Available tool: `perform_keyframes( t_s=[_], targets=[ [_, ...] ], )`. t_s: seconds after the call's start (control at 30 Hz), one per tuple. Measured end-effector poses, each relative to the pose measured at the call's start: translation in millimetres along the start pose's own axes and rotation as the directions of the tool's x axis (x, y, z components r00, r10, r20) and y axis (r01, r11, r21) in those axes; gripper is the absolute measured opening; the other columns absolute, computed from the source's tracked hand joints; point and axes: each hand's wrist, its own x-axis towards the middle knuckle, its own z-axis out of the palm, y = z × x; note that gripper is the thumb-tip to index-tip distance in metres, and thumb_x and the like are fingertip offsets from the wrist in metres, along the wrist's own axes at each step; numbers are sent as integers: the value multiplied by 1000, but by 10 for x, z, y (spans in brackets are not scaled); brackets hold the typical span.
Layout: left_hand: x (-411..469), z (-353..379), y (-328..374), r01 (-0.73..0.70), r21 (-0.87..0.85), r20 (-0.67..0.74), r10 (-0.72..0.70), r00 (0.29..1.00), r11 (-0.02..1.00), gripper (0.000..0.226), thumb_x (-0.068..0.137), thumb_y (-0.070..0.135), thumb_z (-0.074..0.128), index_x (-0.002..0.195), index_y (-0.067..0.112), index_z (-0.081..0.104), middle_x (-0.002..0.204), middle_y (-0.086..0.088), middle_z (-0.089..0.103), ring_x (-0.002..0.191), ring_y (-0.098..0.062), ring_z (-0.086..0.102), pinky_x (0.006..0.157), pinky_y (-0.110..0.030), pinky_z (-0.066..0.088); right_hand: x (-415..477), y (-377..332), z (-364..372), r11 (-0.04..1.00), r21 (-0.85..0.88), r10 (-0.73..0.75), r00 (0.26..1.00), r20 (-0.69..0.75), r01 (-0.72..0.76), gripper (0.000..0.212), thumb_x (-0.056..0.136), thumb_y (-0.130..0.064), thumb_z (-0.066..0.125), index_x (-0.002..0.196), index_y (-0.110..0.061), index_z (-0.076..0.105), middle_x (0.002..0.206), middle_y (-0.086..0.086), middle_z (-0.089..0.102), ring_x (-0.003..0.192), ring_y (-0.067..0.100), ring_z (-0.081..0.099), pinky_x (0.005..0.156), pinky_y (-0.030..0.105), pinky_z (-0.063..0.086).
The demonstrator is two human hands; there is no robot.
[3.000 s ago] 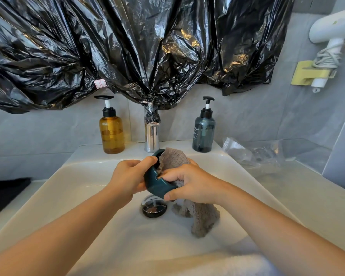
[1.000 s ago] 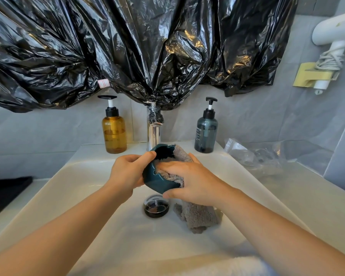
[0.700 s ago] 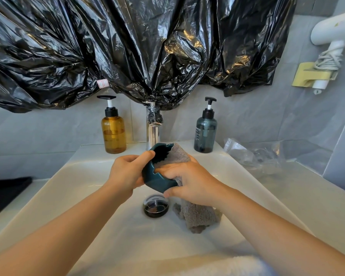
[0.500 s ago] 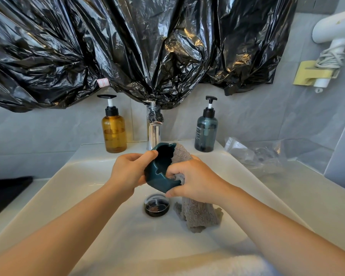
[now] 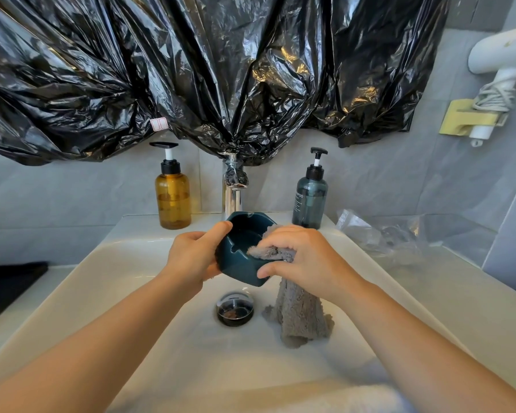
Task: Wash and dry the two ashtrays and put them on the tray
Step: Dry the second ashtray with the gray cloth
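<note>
Nearest me, a white towel [image 5: 325,397] lies along the front edge of the sink [image 5: 131,293]. Both my forearms reach out over the white basin. Further in, the drain [image 5: 235,308] sits in the basin floor, and just right of it the loose end of a grey cloth [image 5: 301,317] hangs down and touches the basin.

Above the drain I hold the dark teal ashtray [image 5: 239,257] in the air. It is squarish with rounded corners, so I see no clear long axis. It is tilted, with its hollow facing up and toward me and its far rim higher than its near one. My left hand [image 5: 194,257] grips its left side, thumb laid along the rim. My right hand [image 5: 307,257] has its fingers curled over a wad of the cloth, pressing it into the hollow, with the thumb against the near outer wall.

Behind stands the chrome tap [image 5: 233,198], between an amber bottle [image 5: 172,201] and a blue-grey bottle [image 5: 309,201]. A black plastic sheet [image 5: 221,70] hangs on the wall above.
</note>
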Motion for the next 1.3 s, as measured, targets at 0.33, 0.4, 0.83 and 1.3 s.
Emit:
perform_keyframes(
  t_s=[0.33,0.4,0.83,1.3],
  targets=[
    [-7,-67,39,99,-69,12,-98,995,993,30,91,36,60,110,14,55,105,-10,64,100,-29,62,63,-33,55,-64,340,-125,920,6,375,878,-299,-391,15,90,-26,65,105,-24,68,100,-8,67,92,8,61,65,7,37],
    [-24,-71,56,120,-94,32,-117,993,988,28,92,36,58,110,14,55,109,-13,65,102,-32,63,68,-36,56,-72,264,-133,933,78,361,907,-216,-353,33,88,-30,67,121,-32,62,111,-15,62,104,2,55,71,6,35],
    [-74,-49,97,149,-68,79,-143,987,987,37,92,38,58,118,13,54,114,-15,65,102,-32,65,68,-35,57,-75,93,-20,978,-11,208,962,176,-209,20,92,-37,60,105,-42,44,123,-11,42,97,3,50,77,19,40],
    [-213,-188,322,-664,652,609,269,746,367,24,96,31,52,118,33,61,116,15,57,109,-2,46,78,-10,36,-101,124,-134,938,156,262,930,258,-308,10,94,-28,60,100,-32,55,105,-11,63,74,-9,59,65,7,41]
  ],
)
